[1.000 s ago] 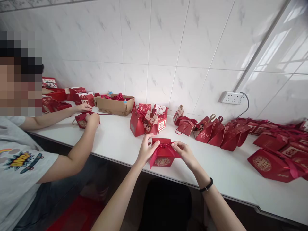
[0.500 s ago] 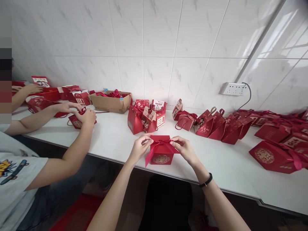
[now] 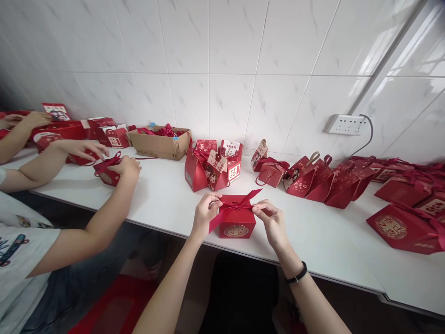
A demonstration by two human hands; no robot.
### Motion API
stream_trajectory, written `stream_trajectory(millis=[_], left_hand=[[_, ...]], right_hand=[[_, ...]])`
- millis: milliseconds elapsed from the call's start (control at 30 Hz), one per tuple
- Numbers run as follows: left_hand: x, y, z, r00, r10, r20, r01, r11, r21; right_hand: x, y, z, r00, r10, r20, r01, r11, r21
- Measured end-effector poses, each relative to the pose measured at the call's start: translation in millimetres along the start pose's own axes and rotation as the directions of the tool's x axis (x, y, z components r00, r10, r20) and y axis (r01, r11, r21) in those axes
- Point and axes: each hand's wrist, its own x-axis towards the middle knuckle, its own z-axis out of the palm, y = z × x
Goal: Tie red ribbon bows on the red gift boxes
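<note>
Right in front of me, near the table's front edge, stands a red gift box [image 3: 237,227] with a gold emblem on its near face. A dark red ribbon [image 3: 239,204] crosses its top, one end angling up to the right and another hanging at the left. My left hand [image 3: 206,215] pinches the ribbon at the box's left side. At the right side, my right hand [image 3: 270,220] pinches the ribbon between thumb and fingertips.
Finished-looking red boxes [image 3: 306,178] stand behind to the right, with more at the far right. A cardboard box [image 3: 156,144] of ribbons sits by the wall. A co-worker's hands [image 3: 127,169] handle a ribboned box [image 3: 107,174] on my left. A power strip [image 3: 349,124] is on the wall.
The ribbon's right end has swung from lying over the box front to pointing up and back. Both my hands keep pinching the ribbon. The co-worker's left hand has moved away from their box.
</note>
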Motion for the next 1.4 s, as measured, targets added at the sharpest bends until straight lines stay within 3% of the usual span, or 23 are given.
stream_trajectory(millis=[100,233,333,433,500,600,667,767,867,1000,1133,1200,1400], left_hand=[[0.1,2.3,-0.7,1.000,-0.021,0.021,0.021,1.000,-0.013],[8.3,14.3,-5.1,0.988,-0.062,0.143,0.069,0.997,-0.044],[18.9,23.8,-1.7,0.980,-0.095,0.177,0.104,0.993,-0.047],[26.4,29.4,6.4,0.965,-0.109,0.238,0.106,0.994,0.022],[27.8,30.8,10.5,0.947,-0.126,0.296,0.101,0.990,0.099],[25.0,31.0,12.1,0.921,-0.177,0.346,0.131,0.980,0.151],[21.3,30.9,11.1,0.917,-0.198,0.346,0.165,0.979,0.123],[15.5,30.5,9.0,0.911,-0.222,0.348,0.237,0.972,0.001],[11.7,28.3,8.5,0.897,-0.260,0.358,0.310,0.946,-0.089],[10.8,21.8,11.1,0.909,-0.286,0.304,0.328,0.940,-0.098],[11.3,16.6,13.1,0.917,-0.320,0.240,0.367,0.912,-0.185],[11.5,15.9,13.8,0.916,-0.325,0.237,0.375,0.902,-0.214],[11.4,22.4,16.2,0.909,-0.327,0.260,0.376,0.910,-0.172]], right_hand=[[-1.1,-3.8,-3.6,1.000,-0.005,-0.030,0.004,0.999,-0.043],[5.1,-17.7,-14.5,0.992,0.061,0.109,-0.044,0.987,-0.155],[15.9,-27.6,-17.9,0.989,0.082,0.123,-0.060,0.982,-0.178],[24.9,-33.5,-13.8,0.995,0.013,0.103,0.005,0.984,-0.176],[24.2,-36.9,-9.9,0.987,-0.106,0.124,0.130,0.969,-0.209],[11.3,-42.9,-6.9,0.917,-0.332,0.219,0.389,0.863,-0.321],[-0.3,-46.0,-6.8,0.864,-0.411,0.289,0.499,0.776,-0.387],[-11.6,-46.4,-6.8,0.837,-0.421,0.349,0.544,0.710,-0.448],[-13.1,-42.1,-4.8,0.808,-0.487,0.332,0.589,0.650,-0.481],[-13.1,-36.0,-1.5,0.686,-0.649,0.329,0.708,0.492,-0.506],[-20.9,-30.2,-1.4,0.604,-0.649,0.463,0.785,0.382,-0.489],[-25.7,-26.0,-2.7,0.594,-0.639,0.488,0.794,0.368,-0.485],[-32.7,-13.7,-10.4,0.622,-0.618,0.481,0.781,0.450,-0.432]])
